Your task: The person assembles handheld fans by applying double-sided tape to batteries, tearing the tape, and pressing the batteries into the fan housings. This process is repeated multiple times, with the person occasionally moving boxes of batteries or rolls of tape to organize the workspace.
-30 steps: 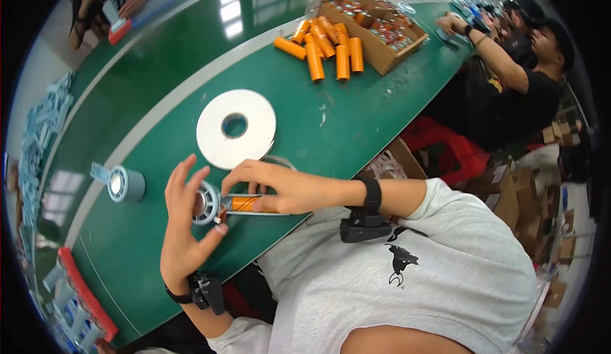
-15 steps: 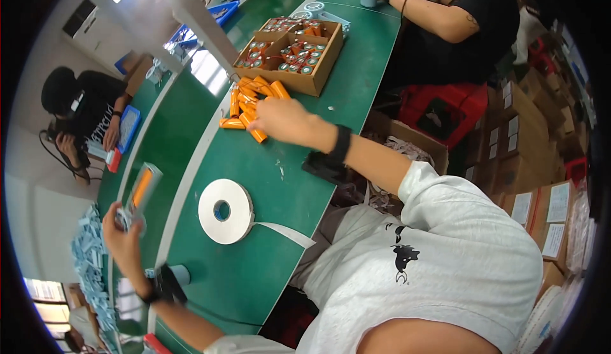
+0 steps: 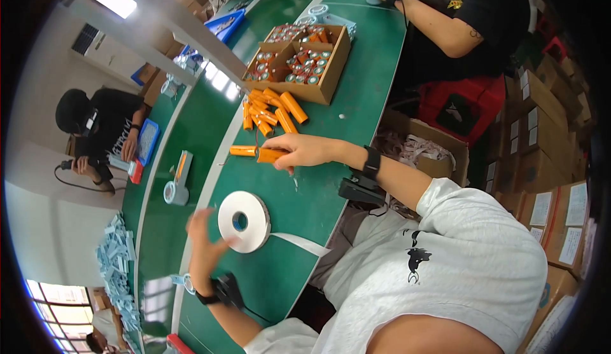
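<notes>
My right hand (image 3: 304, 150) has its fingers closed on an orange cylindrical battery (image 3: 270, 155) low over the green table. Another orange battery (image 3: 242, 150) lies end to end with it, just left of my fingers. Beyond them is a loose pile of orange batteries (image 3: 262, 109). My left hand (image 3: 207, 242), smeared by motion, has its fingers apart and holds nothing. It is beside a white roll of tape (image 3: 254, 230), whose loose end (image 3: 299, 244) trails toward the table edge. A light-blue housing (image 3: 178, 185) with an orange battery inside lies farther left.
An open cardboard box (image 3: 328, 87) of upright batteries stands behind the pile. Many light-blue parts (image 3: 114, 252) are heaped at the far left. A dark device (image 3: 363, 188) is by my right wrist. Co-workers sit across the table and at the far right, near a red stool (image 3: 461, 109).
My left hand has let go of the light-blue housing and moved right, toward the tape roll. My right hand has drawn back from the pile with an orange battery.
</notes>
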A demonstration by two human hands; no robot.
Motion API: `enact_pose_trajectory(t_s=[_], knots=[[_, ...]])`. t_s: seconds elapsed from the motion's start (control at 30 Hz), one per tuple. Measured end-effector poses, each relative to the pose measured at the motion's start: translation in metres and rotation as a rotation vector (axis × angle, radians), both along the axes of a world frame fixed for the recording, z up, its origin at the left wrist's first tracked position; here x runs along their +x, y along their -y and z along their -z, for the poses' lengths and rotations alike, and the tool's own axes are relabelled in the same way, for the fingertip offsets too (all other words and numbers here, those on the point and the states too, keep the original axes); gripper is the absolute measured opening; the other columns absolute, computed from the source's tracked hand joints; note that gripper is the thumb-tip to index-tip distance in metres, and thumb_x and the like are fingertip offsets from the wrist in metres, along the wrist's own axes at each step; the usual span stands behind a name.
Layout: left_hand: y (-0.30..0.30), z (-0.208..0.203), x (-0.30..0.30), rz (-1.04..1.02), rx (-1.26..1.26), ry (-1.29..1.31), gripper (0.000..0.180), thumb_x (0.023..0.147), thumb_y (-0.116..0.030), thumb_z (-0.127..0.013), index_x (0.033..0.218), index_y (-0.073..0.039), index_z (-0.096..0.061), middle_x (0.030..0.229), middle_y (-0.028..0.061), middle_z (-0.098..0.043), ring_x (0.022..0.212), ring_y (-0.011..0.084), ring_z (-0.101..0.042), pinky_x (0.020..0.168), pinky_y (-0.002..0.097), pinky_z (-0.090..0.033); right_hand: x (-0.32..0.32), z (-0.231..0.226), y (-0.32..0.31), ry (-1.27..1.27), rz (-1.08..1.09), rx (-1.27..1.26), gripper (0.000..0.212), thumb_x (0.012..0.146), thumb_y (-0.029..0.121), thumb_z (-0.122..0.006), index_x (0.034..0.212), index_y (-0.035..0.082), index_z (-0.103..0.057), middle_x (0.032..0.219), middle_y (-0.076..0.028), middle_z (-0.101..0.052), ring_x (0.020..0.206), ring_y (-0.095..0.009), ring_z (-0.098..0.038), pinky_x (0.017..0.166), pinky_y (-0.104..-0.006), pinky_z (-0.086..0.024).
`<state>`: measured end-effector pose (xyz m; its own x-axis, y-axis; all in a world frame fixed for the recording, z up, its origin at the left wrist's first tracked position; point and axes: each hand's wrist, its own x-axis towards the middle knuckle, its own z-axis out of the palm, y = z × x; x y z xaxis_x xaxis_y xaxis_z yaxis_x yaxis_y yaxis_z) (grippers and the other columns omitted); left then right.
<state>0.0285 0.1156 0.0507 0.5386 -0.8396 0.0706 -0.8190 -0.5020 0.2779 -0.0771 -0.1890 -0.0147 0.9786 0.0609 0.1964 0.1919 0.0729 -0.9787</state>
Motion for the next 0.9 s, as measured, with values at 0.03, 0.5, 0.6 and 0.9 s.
enact_pose_trajectory(t_s=[0.03, 0.5, 0.6, 0.9], knots=[[-0.007, -0.002, -0.038, -0.055, 0.082, -0.019, 0.076, 0.055, -0.027, -0.08, 0.119, -0.005, -0.045, 0.121, 0.0168, -0.042, 0.115, 0.0349, -0.036, 0.099, 0.0426, -0.028, -0.003, -0.003, -0.015, -0.005, -0.048, 0.012, 0.042, 0.075, 0.021, -0.064, 0.105, -0.006, -0.053, 0.068, -0.006, -0.053, 0.064, -0.011, -0.051, 0.061, -0.027, -0.045], [-0.006, 0.042, -0.066, -0.483, -0.293, 0.203, 0.068, 0.061, -0.016, -0.073, 0.117, 0.005, -0.042, 0.122, 0.0178, -0.04, 0.114, 0.034, -0.032, 0.096, 0.0432, -0.025, -0.049, -0.024, -0.108, 0.061, 0.044, -0.152, 0.022, 0.074, 0.018, -0.065, 0.067, -0.001, -0.057, 0.052, -0.009, -0.049, 0.05, -0.021, -0.048, 0.053, -0.0317, -0.04], [-0.015, 0.046, -0.069, -0.515, -0.455, 0.27, 0.075, 0.066, -0.012, -0.07, 0.128, 0.005, -0.032, 0.121, 0.0181, -0.042, 0.117, 0.0357, -0.031, 0.099, 0.0412, -0.023, -0.059, -0.026, -0.1, 0.112, -0.111, -0.325, 0.021, 0.075, 0.018, -0.062, 0.068, -0.002, -0.056, 0.053, -0.01, -0.051, 0.05, -0.02, -0.05, 0.053, -0.0326, -0.041], [-0.023, 0.046, -0.069, -0.523, -0.509, 0.3, 0.078, 0.065, -0.012, -0.072, 0.129, 0.005, -0.03, 0.125, 0.0191, -0.039, 0.119, 0.0355, -0.029, 0.1, 0.0421, -0.02, -0.013, -0.064, -0.098, 0.222, -0.081, -0.11, 0.028, 0.086, 0.021, -0.052, 0.099, -0.004, -0.051, 0.078, -0.013, -0.058, 0.07, -0.018, -0.055, 0.065, -0.0306, -0.044]])
